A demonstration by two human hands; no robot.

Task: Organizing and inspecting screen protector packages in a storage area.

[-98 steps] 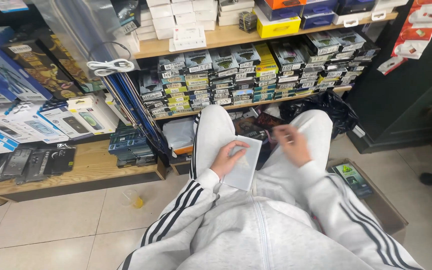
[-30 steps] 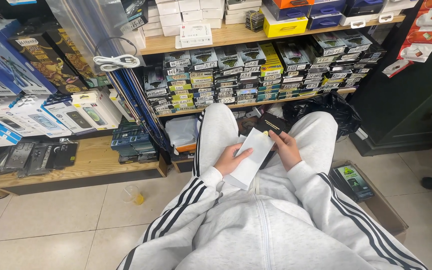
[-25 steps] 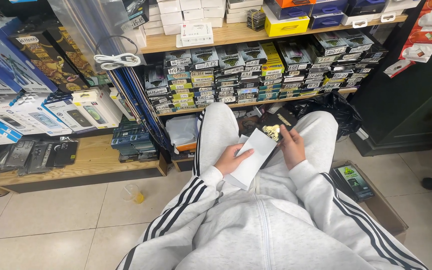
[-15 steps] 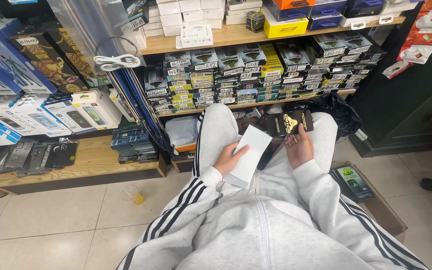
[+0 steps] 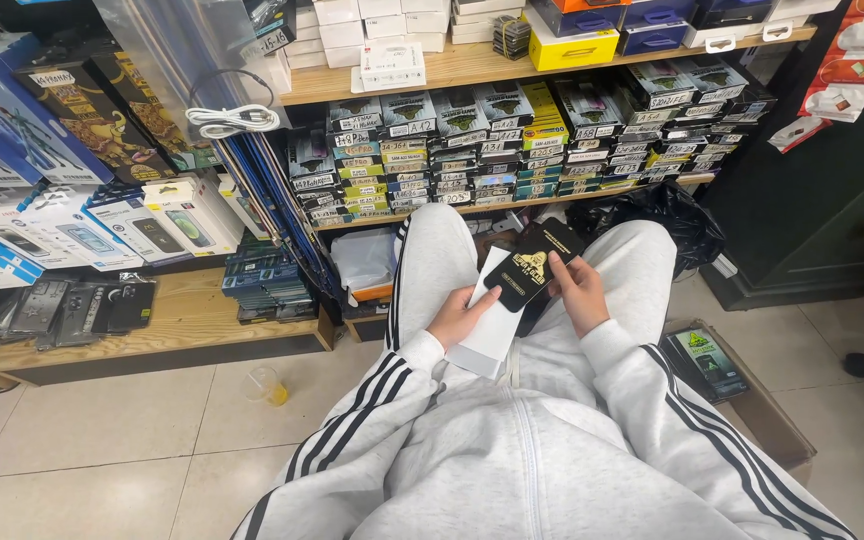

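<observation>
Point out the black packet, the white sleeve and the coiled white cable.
Black packet (image 5: 534, 264), head view, on its printed front, held by the right hand.
White sleeve (image 5: 486, 325), head view, on its flat face under the left hand.
Coiled white cable (image 5: 232, 120), head view, on the bundled loops.

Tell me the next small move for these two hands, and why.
Probably draw the black packet fully clear of the white sleeve. The right hand grips the packet, which overlaps the sleeve's top; the left hand pins the sleeve on the lap.

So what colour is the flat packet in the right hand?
Black packet with a gold emblem, seen in the head view.
</observation>
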